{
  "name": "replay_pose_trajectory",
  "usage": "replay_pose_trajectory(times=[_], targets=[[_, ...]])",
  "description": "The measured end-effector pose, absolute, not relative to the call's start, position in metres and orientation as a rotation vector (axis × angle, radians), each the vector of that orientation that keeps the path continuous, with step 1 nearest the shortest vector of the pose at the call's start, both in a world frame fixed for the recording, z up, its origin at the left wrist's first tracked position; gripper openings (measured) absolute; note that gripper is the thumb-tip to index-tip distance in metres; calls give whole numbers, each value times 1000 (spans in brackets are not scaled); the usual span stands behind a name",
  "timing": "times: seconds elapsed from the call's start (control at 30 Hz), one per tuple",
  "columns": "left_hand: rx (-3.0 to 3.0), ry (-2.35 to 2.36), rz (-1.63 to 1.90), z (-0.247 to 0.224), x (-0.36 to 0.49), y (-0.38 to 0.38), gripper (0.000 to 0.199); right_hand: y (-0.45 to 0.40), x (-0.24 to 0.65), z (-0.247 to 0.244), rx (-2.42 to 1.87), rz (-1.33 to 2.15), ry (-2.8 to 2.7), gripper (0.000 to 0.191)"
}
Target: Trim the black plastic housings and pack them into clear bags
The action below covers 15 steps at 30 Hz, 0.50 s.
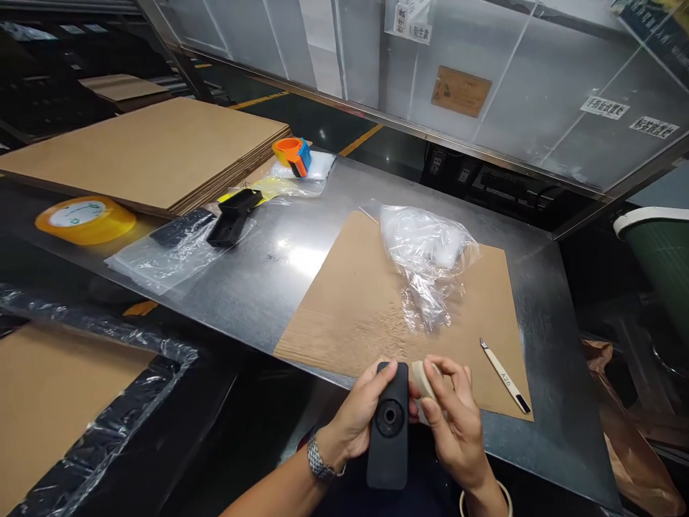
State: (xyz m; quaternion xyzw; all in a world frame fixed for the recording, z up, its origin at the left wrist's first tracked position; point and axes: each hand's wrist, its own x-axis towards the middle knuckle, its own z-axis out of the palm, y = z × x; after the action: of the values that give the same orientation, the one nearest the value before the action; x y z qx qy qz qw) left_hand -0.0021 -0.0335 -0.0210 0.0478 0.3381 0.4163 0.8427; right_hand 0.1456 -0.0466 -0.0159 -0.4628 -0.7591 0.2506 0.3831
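My left hand [358,413] is closed around a long black plastic part [388,452], which has a round recessed hole near its middle. Between the fingers of my right hand [457,416] is a folded beige pad [423,380], close beside the part's right edge. Whether the pad touches the part I cannot tell. Beyond both hands lies a flat cardboard sheet [344,301]. On its right side rests a slim white-handled trimming knife [504,377] marked A26. A crumpled clear plastic bag [425,251] with white material inside sits on the sheet's far part.
The metal table [301,251] carries a black tray-like part [234,219] on plastic bags at left. A yellow tape roll [86,219], an orange-and-blue tape dispenser [295,154] and stacked cardboard [161,151] are further left. A grey translucent panel [366,64] hangs behind.
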Motion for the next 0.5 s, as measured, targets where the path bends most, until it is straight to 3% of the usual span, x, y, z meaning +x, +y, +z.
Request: replay_pose_trajectory(times=[0.17, 0.33, 0.5], targets=[[45, 551, 827, -20, -4, -40, 43, -47, 139, -11, -1086, 606, -2160, 54], [105, 645, 812, -30, -4, -41, 39, -43, 157, -4, -933, 873, -2341, 50], [74, 714, 721, -37, -1, -39, 34, -39, 163, -4, -911, 807, -2351, 53]])
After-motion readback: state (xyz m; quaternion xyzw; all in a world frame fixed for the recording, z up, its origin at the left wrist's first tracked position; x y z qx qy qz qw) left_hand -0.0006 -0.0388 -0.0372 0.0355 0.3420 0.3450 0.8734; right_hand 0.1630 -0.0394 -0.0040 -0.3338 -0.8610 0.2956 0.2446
